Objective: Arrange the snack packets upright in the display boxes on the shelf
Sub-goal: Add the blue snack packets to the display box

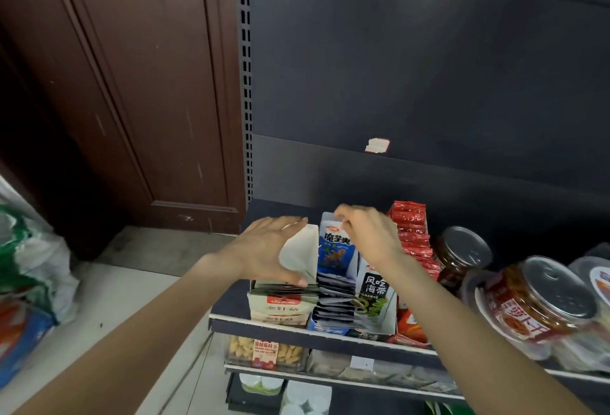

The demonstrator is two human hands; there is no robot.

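Both hands are at the display boxes on the shelf (231, 320), top tier, left end.

Left hand (264, 249): fingers straight, palm flat against a pale flap (298, 254) that stands above the beige box (280, 307); thumb at the flap's lower edge. It presses and steadies; nothing is gripped.

Right hand (366, 236): fingertips curled over the top edge of the blue packet (335, 248), pinching it. The packet stands upright at the back of the middle box (330, 327), raised above the row of packets (335, 299) lying slanted in front of it. A white packet (376, 295) with green print stands just right of that row, then red packets (414, 236) in their own box.

Handling, as judged: the packets look like light, thin foil pouches, soft in the body, stiffer along the sealed top and bottom. The film appears glossy, so likely slippery under a loose pinch. Best held at the top seal, as the right hand does, or across both side edges. Squeezing the middle risks crushing the contents. A single pouch will probably not stand unsupported; it needs neighbours or the box wall behind it. The card flap is stiff but would crease under a hard push.

Jars (462, 253) stand near on the right, well within reach of an elbow.
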